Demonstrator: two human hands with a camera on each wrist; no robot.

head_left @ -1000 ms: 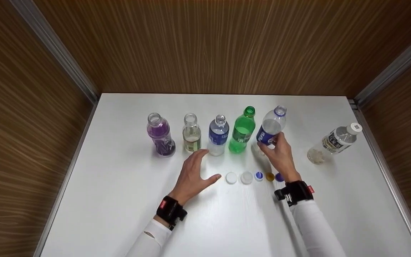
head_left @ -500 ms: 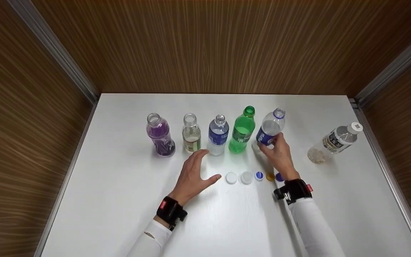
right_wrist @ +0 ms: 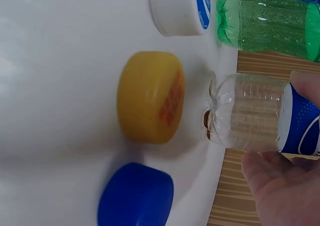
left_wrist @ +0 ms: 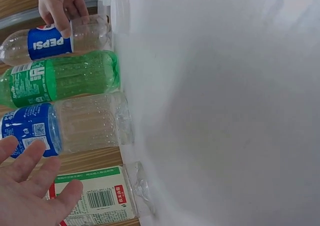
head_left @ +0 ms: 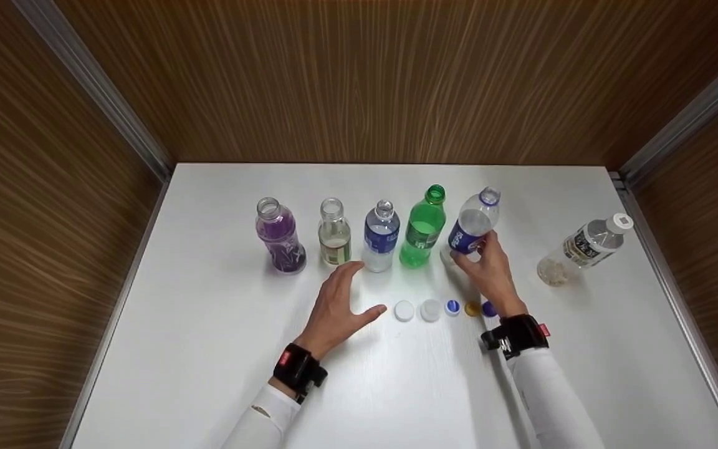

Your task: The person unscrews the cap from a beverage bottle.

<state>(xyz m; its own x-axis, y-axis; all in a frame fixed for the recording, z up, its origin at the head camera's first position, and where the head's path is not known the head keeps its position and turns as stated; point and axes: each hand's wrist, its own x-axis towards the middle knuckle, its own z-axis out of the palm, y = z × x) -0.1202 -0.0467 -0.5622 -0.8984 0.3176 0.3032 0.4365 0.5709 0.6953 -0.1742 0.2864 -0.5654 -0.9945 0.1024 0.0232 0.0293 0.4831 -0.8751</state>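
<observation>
My right hand (head_left: pixel 488 271) grips a clear Pepsi bottle (head_left: pixel 476 215) around its blue label, thumb on one side and fingers on the other. The bottle has no cap and stands at the right end of a row of uncapped bottles. Left of it is a green Sprite bottle (head_left: pixel 424 227), then a clear bottle with a blue label (head_left: pixel 381 236). My left hand (head_left: pixel 332 310) holds nothing; its thumb and fingers are spread apart, in front of the small clear bottle with a pale label (head_left: pixel 335 234). A purple bottle (head_left: pixel 280 236) ends the row on the left.
Several caps lie in a line before the bottles, among them a white cap (head_left: pixel 404 310), a yellow cap (right_wrist: pixel 151 96) and a blue cap (right_wrist: pixel 136 196). A white-capped bottle (head_left: pixel 585 249) stands apart at the right. Wood-grain panels (head_left: pixel 359 81) enclose the white table (head_left: pixel 197 349).
The Pepsi bottle and my right hand shift slightly toward me and then back. My left hand, the other bottles and the caps stay in place.
</observation>
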